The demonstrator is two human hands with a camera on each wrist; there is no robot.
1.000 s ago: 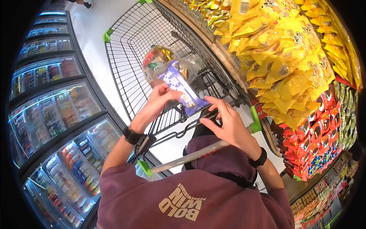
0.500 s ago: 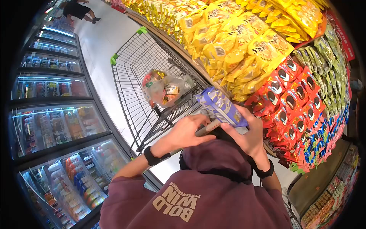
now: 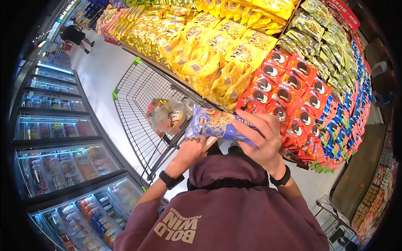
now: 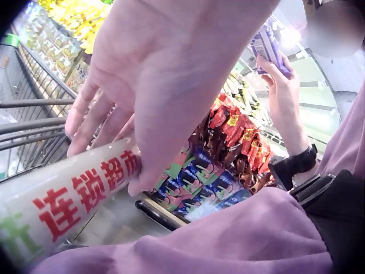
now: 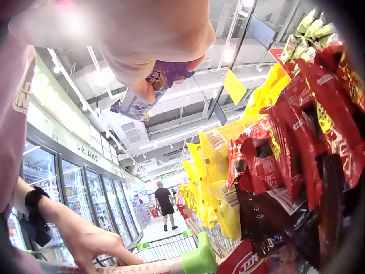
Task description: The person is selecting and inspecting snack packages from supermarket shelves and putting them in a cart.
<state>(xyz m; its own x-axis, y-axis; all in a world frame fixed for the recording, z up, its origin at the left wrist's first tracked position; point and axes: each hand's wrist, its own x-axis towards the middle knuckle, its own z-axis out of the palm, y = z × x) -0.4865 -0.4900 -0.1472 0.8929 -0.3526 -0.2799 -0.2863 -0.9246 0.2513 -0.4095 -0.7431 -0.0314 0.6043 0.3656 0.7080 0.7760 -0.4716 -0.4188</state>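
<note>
In the head view my right hand (image 3: 264,144) holds a purple snack packet (image 3: 211,125) by one end, its printed front facing up. The left wrist view shows that packet (image 4: 269,50) raised in the right hand, off to the far side. My left hand (image 4: 154,85) grips the cart handle (image 4: 63,200), fingers over the far side and thumb on the near side. Below the packet in the head view, the left hand (image 3: 190,154) is partly overlapped by it. A clear plastic bag (image 3: 167,117) of groceries lies in the shopping cart (image 3: 136,94).
Yellow snack packets (image 3: 234,46), red biscuit packets (image 3: 289,90) and green packets (image 3: 322,37) pile on the display at right. Glass-door coolers (image 3: 63,163) line the left side. A person (image 3: 75,35) stands farther down the aisle. Another cart (image 3: 335,221) is at lower right.
The purple packet was between both hands over the cart; my right hand now holds it, turned crosswise. The left hand has moved down onto the cart handle. The view has swung right toward the display.
</note>
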